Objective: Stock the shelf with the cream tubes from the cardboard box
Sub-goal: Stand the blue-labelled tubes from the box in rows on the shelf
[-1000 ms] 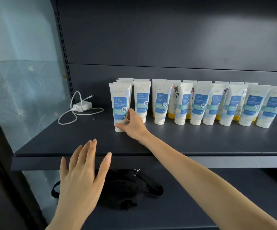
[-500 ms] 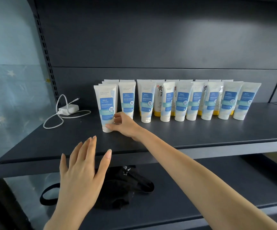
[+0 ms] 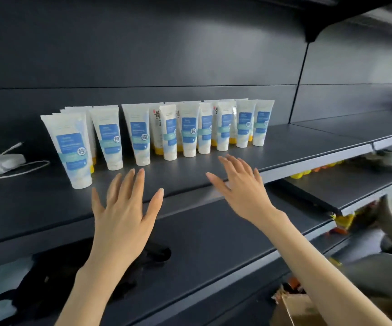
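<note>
Holding nothing, left hand (image 3: 124, 208) and right hand (image 3: 239, 184) spread wide, fingers straight, before the shelf (image 3: 284, 149) edge; cream tubes (image 3: 143, 135) upright in rows on it, rear ones mostly hidden; cardboard box (image 3: 293, 307) cut off bottom right, contents unseen

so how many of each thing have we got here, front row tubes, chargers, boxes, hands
front-row blue-label tubes: 9
white charger: 1
cardboard box: 1
hands: 2, left hand and right hand
total: 13
back-row tubes are too hidden to count
</note>
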Demonstrator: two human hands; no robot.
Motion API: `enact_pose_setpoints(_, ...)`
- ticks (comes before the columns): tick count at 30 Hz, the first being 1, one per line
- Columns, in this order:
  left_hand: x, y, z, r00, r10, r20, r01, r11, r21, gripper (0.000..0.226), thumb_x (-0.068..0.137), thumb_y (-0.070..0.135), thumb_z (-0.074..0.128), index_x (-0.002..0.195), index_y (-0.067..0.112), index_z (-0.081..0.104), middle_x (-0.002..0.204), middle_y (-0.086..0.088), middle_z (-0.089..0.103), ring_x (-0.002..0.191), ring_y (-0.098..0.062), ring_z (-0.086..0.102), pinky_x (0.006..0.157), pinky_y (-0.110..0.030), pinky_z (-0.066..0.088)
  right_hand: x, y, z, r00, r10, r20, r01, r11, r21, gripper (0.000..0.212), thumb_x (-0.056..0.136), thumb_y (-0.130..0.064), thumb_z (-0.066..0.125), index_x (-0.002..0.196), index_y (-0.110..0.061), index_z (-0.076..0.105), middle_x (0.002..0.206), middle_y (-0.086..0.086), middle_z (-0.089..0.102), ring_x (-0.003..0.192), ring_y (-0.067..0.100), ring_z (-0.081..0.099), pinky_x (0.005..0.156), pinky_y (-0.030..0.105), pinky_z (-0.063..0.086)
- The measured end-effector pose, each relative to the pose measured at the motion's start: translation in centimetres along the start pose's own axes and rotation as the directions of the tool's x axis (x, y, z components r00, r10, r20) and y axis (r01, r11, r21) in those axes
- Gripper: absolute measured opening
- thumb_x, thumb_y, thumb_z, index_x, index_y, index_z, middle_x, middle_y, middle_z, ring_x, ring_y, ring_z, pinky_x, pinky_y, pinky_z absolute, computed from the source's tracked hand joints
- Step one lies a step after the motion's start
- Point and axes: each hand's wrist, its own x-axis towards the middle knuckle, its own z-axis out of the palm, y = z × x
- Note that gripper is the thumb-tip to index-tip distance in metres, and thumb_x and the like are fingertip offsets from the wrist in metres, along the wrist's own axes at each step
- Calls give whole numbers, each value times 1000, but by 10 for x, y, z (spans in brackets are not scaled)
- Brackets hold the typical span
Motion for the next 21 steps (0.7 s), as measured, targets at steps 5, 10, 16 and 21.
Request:
enact_pose_setpoints(5, 4, 21, 19, 995, 96, 39, -96, 995, 8, 85, 84, 65, 3, 149, 16, 25, 156, -5, 26, 145, -25, 15, 114, -58, 8, -43, 68, -9, 980, 190, -56, -193, 979, -71, 79, 84, -70, 13, 150, -26, 15, 158, -4, 16, 146, 18, 8, 115, 51, 8)
enact_pose_setpoints(10, -5, 66, 48, 963, 256, 81, -253, 966, -46, 75, 91, 60, 14, 146, 11, 33, 151, -9, 34, 143, -30, 24, 111, -60, 13, -85, 119, 5, 943, 329, -40, -332, 933, -139, 84, 81, -73, 8, 151, -27, 12, 158, -4, 13, 146, 19, 5, 114, 54, 5)
enact_pose_setpoints(16, -22, 129, 100, 870, 425, 250, -411, 905, -107, 75, 92, 60, 11, 146, 12, 32, 151, -9, 35, 141, -30, 27, 111, -59, 14, -133, 182, 12, 875, 485, 4, -468, 847, -252, 82, 79, -73, 5, 151, -32, 4, 159, -2, 6, 147, 22, 1, 114, 56, 2)
enact_pose_setpoints(21, -25, 166, 151, 817, 439, 372, -430, 896, -114, 80, 88, 62, 8, 148, 13, 26, 154, -10, 29, 143, -30, 21, 112, -59, 10, -182, 241, 11, 786, 616, 51, -580, 763, -287, 81, 81, -71, 6, 151, -30, 2, 160, -2, 3, 147, 21, -2, 113, 57, 0)
